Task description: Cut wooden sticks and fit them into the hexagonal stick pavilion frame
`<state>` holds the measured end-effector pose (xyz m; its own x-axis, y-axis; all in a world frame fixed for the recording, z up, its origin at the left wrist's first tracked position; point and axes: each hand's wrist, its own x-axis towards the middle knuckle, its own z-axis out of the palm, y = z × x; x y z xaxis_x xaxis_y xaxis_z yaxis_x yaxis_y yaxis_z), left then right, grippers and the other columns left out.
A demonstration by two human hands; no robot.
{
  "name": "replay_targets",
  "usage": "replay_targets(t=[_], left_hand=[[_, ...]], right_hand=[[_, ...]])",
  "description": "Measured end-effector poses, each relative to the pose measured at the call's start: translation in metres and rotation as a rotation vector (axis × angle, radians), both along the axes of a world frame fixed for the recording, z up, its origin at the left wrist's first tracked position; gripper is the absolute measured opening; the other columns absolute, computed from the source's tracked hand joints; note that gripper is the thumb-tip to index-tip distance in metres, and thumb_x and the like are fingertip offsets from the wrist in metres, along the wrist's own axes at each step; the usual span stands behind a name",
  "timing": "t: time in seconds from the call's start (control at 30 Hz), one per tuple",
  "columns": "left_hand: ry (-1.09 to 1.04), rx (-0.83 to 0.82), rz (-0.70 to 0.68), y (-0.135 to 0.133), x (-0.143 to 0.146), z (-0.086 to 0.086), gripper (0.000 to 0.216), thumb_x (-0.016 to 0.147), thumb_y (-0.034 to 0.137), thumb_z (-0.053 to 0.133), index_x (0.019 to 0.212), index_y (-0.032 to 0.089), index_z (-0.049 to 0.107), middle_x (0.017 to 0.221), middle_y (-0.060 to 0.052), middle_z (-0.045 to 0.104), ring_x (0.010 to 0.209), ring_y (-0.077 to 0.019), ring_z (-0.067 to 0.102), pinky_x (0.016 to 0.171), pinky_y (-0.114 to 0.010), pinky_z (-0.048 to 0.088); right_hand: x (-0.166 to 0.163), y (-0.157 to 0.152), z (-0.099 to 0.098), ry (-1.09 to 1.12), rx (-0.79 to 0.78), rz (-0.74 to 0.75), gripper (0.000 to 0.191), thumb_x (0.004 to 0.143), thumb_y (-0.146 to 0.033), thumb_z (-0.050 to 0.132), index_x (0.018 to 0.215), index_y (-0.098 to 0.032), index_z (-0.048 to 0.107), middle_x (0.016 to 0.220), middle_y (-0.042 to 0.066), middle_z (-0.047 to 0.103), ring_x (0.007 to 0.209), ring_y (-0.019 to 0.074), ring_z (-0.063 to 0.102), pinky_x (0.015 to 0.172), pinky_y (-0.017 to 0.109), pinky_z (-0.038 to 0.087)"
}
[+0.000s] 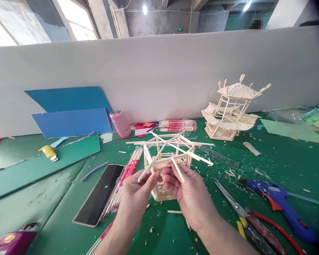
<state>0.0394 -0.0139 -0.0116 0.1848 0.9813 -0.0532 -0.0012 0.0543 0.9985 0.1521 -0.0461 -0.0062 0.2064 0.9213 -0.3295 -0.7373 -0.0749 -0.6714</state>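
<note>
A pavilion-like frame of pale wooden sticks (148,154) stands upright on the green table, with sticks jutting out from its top like spokes. My left hand (135,194) pinches the near upper edge of this frame with thumb and finger, left of the middle. Just to the right, my right hand (193,193) has its fingers curled together at the same edge, beside a stick that slopes toward me. Both hands hide part of the front. Whether a loose small piece lies between the fingertips cannot be made out.
A larger stick pavilion (239,91) stands back right. Scissors (235,203) and a blue glue gun (276,193) lie right. A phone (99,194) and wrapped sticks (131,164) lie left. Behind are a pink canister (120,124), blue boards (71,122) and a pale partition (159,78).
</note>
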Motion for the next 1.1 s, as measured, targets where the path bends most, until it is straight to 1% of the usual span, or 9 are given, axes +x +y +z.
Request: replay_targets(t=[0.13, 0.3, 0.47, 0.67, 0.83, 0.93, 1.1], left_hand=[[0.009, 0.02, 0.002, 0.0002, 0.0018, 0.0003, 0.021, 0.068, 0.031, 0.07, 0.081, 0.015, 0.074, 0.074, -0.005, 0.073, 0.077, -0.0234, 0.063, 0.062, -0.027, 0.049], [0.004, 0.025, 0.008, 0.001, 0.0006, -0.0031, 0.019, 0.069, 0.03, 0.069, 0.081, 0.016, 0.074, 0.074, -0.004, 0.073, 0.079, -0.0226, 0.062, 0.062, -0.026, 0.048], [0.004, 0.032, 0.004, 0.0019, -0.0008, -0.0057, 0.018, 0.07, 0.029, 0.068, 0.082, 0.017, 0.074, 0.074, -0.003, 0.072, 0.08, -0.0223, 0.062, 0.062, -0.025, 0.048], [-0.035, 0.002, -0.026, 0.0012, -0.0006, -0.0046, 0.016, 0.071, 0.028, 0.068, 0.082, 0.018, 0.074, 0.073, -0.002, 0.072, 0.076, -0.0189, 0.062, 0.064, -0.024, 0.047], [-0.032, -0.017, -0.067, 0.0004, -0.0013, -0.0028, 0.016, 0.073, 0.028, 0.067, 0.085, 0.018, 0.073, 0.078, -0.002, 0.073, 0.074, -0.0177, 0.062, 0.067, -0.024, 0.048], [-0.022, -0.022, -0.067, 0.0005, -0.0016, -0.0035, 0.016, 0.072, 0.028, 0.068, 0.085, 0.019, 0.073, 0.076, -0.001, 0.073, 0.074, -0.0167, 0.062, 0.066, -0.023, 0.047], [-0.003, -0.031, -0.055, 0.0008, -0.0015, -0.0072, 0.017, 0.071, 0.03, 0.069, 0.084, 0.02, 0.073, 0.071, 0.0, 0.071, 0.071, -0.015, 0.06, 0.065, -0.021, 0.046]], right_hand=[[-0.0004, 0.0007, -0.0011, -0.003, 0.005, -0.002, 0.016, 0.07, -0.031, 0.07, 0.071, -0.015, 0.07, 0.063, 0.002, 0.066, 0.055, 0.0077, 0.058, 0.054, 0.018, 0.049], [-0.0001, 0.0, -0.0018, 0.0, 0.012, 0.0, 0.015, 0.069, -0.031, 0.07, 0.073, -0.016, 0.071, 0.066, 0.003, 0.067, 0.058, 0.0094, 0.06, 0.056, 0.02, 0.05], [0.0003, 0.0002, -0.0022, 0.001, 0.015, -0.001, 0.015, 0.069, -0.031, 0.069, 0.072, -0.016, 0.071, 0.066, 0.002, 0.067, 0.057, 0.0092, 0.06, 0.055, 0.02, 0.049], [0.0002, 0.0005, -0.0014, 0.012, 0.025, -0.006, 0.014, 0.071, -0.029, 0.069, 0.073, -0.015, 0.07, 0.064, 0.002, 0.066, 0.055, 0.0069, 0.057, 0.056, 0.018, 0.048], [0.0016, -0.002, 0.0012, 0.03, 0.037, 0.019, 0.015, 0.072, -0.029, 0.068, 0.068, -0.015, 0.071, 0.057, 0.001, 0.064, 0.05, 0.0052, 0.053, 0.052, 0.016, 0.046], [0.0017, -0.0026, 0.0018, 0.031, 0.05, 0.021, 0.014, 0.073, -0.028, 0.067, 0.069, -0.016, 0.072, 0.058, 0.001, 0.064, 0.049, 0.005, 0.052, 0.051, 0.016, 0.045], [0.0011, -0.0027, 0.0006, 0.016, 0.037, -0.001, 0.015, 0.069, -0.03, 0.071, 0.068, -0.014, 0.07, 0.062, 0.001, 0.066, 0.049, 0.0048, 0.052, 0.05, 0.016, 0.046]])
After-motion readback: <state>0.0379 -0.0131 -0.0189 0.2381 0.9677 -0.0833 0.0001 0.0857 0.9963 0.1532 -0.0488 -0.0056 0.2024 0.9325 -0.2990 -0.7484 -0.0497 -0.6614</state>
